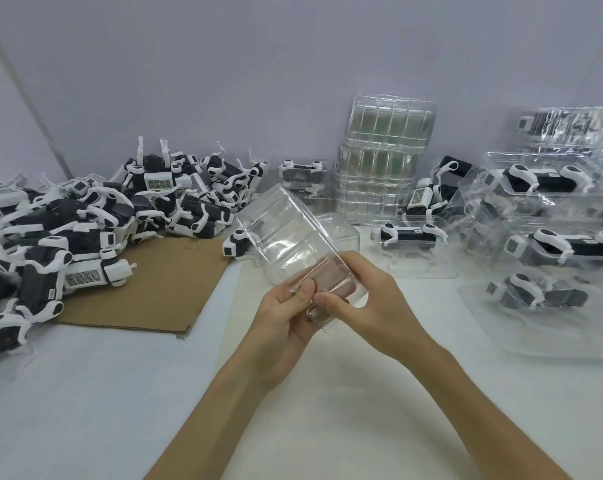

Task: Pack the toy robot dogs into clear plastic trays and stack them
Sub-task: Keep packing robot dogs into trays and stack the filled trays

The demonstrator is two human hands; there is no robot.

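I hold an empty clear plastic tray (286,237) tilted up above the middle of the white table. My left hand (286,317) pinches its near end with thumb on top. My right hand (362,299) grips the same end from the right, fingers curled behind the plastic. A big pile of black-and-white toy robot dogs (85,216) lies at the left. One loose dog (236,245) lies just behind the tray. A packed tray with a dog (409,237) sits to the right of centre.
A tall stack of empty clear trays (379,161) stands at the back centre. Stacked trays with packed dogs (552,237) fill the right side. A brown cardboard sheet (147,282) lies under the pile's near edge. A grey wall runs behind everything.
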